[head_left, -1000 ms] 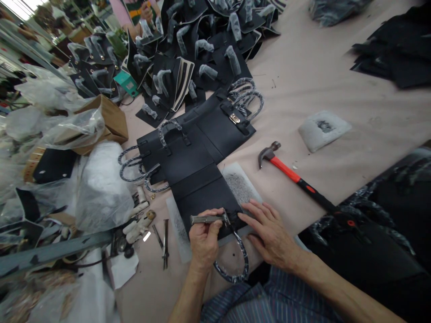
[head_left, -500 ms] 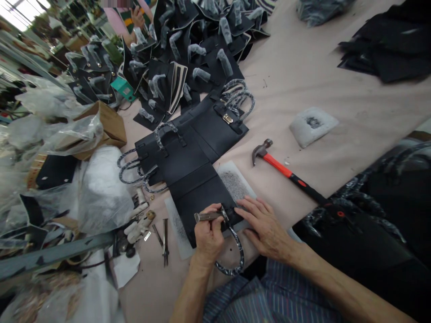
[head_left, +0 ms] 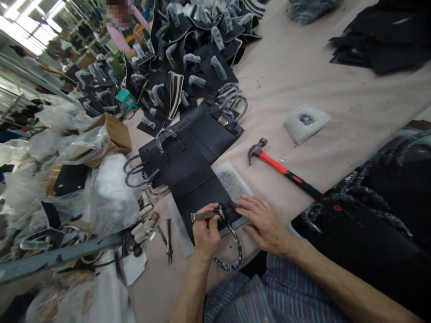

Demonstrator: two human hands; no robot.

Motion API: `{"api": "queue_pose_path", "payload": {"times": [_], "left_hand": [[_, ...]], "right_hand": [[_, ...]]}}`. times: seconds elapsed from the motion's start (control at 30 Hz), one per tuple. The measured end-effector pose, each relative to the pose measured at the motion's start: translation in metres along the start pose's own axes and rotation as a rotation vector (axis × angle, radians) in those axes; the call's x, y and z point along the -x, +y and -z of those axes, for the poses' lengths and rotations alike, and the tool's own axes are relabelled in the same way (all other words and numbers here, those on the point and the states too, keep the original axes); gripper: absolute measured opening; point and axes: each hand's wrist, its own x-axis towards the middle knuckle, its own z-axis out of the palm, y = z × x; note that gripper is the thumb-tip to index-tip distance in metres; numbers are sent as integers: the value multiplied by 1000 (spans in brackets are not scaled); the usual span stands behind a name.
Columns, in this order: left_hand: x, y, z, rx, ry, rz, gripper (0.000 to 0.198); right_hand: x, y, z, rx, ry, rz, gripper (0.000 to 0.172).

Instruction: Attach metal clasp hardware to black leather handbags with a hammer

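Observation:
Pinched in my left hand point(head_left: 207, 231) is a metal punch point(head_left: 202, 216), tilted, its lower end by the base of a plastic-wrapped handle point(head_left: 238, 249) at the edge of a black leather panel point(head_left: 202, 190). My right hand point(head_left: 264, 222) lies with fingers spread on the panel's right corner and the worn pale board point(head_left: 232, 181) under it. The panel belongs to a black bag piece with wrapped handles and a gold clasp point(head_left: 222, 120). To the right rests a claw hammer point(head_left: 274, 163) with a red and black grip.
Two metal tools point(head_left: 169, 240) lie left of the board. A white block point(head_left: 306, 123) sits beyond the hammer. Black bag parts point(head_left: 202, 58) are heaped at the back, plastic bags point(head_left: 111, 193) at left, black bags point(head_left: 377, 233) at right. A person point(head_left: 126, 27) is behind the heap.
The camera view has shifted slightly, showing more of the room at the upper left. Both hands keep nearly the same place on the panel, the punch still in my left hand.

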Motion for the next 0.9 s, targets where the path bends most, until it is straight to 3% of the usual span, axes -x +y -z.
{"api": "queue_pose_path", "payload": {"times": [0.1, 0.2, 0.4, 0.63, 0.9], "left_hand": [[1, -3, 1, 77, -17, 116, 15], [3, -6, 1, 85, -21, 136, 17], [3, -6, -1, 20, -6, 46, 13], [3, 6, -6, -148, 37, -152, 14], [-2, 10, -13, -175, 33, -206, 16]], "right_hand": [[1, 2, -1, -16, 19, 7, 49], [2, 3, -2, -11, 17, 13, 48], [2, 4, -3, 5, 10, 16, 47], [1, 1, -2, 0, 26, 14, 45], [2, 3, -2, -15, 7, 12, 49]]}}
